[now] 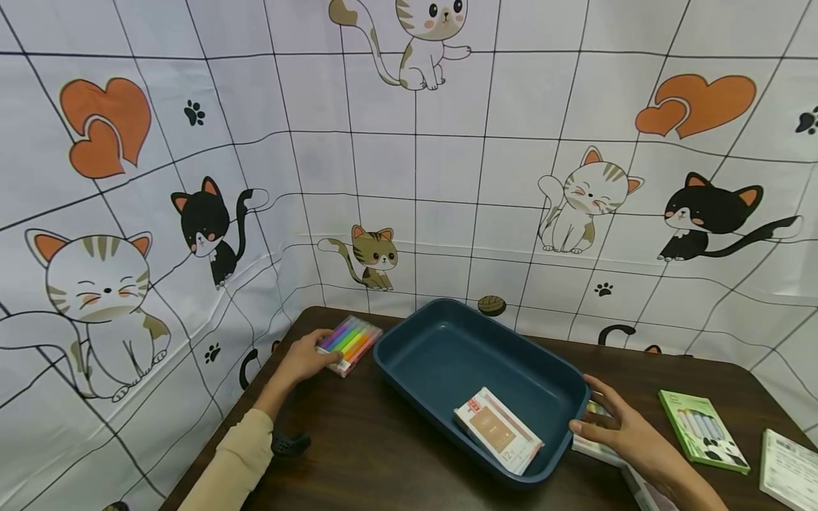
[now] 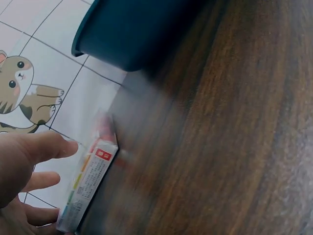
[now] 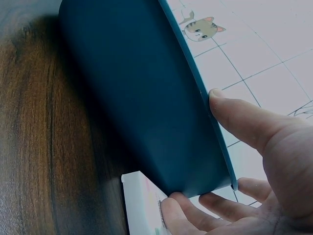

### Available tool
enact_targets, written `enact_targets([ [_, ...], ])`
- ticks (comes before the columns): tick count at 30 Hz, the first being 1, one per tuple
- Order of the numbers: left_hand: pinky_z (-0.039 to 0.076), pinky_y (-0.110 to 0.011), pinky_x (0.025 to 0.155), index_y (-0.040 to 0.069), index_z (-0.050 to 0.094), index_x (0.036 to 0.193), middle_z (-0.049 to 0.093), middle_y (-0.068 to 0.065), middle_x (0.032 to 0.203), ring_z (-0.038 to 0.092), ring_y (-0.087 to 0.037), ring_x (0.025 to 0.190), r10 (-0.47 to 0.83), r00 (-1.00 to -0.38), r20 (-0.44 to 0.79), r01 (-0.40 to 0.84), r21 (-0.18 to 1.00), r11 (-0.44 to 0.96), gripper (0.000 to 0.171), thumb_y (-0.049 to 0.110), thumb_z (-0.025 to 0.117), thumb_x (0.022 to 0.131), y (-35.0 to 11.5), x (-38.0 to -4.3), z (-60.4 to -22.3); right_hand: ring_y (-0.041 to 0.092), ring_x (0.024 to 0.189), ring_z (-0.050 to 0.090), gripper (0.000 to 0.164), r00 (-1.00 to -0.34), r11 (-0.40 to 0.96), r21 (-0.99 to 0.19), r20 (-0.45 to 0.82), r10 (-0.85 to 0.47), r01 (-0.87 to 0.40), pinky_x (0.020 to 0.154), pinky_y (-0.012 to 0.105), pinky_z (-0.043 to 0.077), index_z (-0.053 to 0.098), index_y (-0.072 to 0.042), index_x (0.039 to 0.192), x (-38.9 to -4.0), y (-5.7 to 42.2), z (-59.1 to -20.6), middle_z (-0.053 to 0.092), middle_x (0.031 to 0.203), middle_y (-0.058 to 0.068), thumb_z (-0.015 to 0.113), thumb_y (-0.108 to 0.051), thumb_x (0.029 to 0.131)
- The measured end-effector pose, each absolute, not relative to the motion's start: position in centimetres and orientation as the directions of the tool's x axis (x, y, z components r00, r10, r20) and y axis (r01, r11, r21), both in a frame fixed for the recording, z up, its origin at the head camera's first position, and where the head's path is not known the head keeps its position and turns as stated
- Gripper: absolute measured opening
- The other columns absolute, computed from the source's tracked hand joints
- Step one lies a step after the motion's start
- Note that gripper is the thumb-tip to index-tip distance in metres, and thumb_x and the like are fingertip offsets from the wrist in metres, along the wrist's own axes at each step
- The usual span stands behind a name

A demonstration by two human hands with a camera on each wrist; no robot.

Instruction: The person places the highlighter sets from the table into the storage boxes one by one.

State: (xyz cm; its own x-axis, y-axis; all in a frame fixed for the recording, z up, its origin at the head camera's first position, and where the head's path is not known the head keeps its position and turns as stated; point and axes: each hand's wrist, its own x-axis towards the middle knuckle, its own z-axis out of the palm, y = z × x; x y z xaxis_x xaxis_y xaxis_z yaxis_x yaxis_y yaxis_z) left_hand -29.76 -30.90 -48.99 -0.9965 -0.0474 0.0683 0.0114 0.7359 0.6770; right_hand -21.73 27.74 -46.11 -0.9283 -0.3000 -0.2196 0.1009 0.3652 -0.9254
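A dark blue plastic bin point(image 1: 441, 383) stands at an angle on the table. Inside lies a white-and-tan box point(image 1: 498, 429), near the front right end. My right hand point(image 1: 620, 422) grips the bin's right end, its thumb at the rim and its other fingers lower on the outer wall in the right wrist view. A clear pack of rainbow-coloured markers point(image 1: 350, 344) lies left of the bin. My left hand point(image 1: 307, 358) is at the pack's left side. In the left wrist view its thumb is extended and apart from the pack, with the other fingers close beside it.
Under my right hand is a white box point(image 3: 139, 203), partly hidden. Further right lie a green pack point(image 1: 703, 429) and a white printed box point(image 1: 789, 468). A cat-patterned sheet point(image 1: 447, 163) hangs behind the brown table point(image 1: 358, 454).
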Motion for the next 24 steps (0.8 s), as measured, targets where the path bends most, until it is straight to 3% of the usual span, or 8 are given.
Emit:
enact_targets([
  [9, 0.045, -0.059, 0.097, -0.001, 0.057, 0.14, 0.055, -0.028, 0.137, 0.055, -0.039, 0.111, -0.016, -0.998, 0.065, 0.03, 0.644, 0.764, 0.065, 0.034, 0.078, 0.089, -30.62, -29.71, -49.1, 0.062, 0.14, 0.02, 0.099, -0.932, 0.358, -0.93, -0.199, -0.304, 0.082, 0.096, 0.059, 0.051, 0.003, -0.017, 0.165, -21.66, 27.64, -45.97, 0.001, 0.162, 0.034, 0.074, -0.025, 0.096],
  [24, 0.043, -0.059, 0.1, 0.003, 0.065, 0.132, 0.052, -0.029, 0.137, 0.052, -0.042, 0.118, -0.049, -0.995, 0.09, 0.018, 0.624, 0.781, 0.058, 0.031, 0.082, 0.084, -30.49, -30.01, -49.61, 0.062, 0.14, 0.02, 0.101, -0.935, 0.383, -0.921, -0.201, -0.293, 0.078, 0.097, 0.061, 0.05, 0.002, -0.016, 0.165, -21.63, 27.52, -46.1, 0.001, 0.162, 0.034, 0.074, -0.026, 0.096],
])
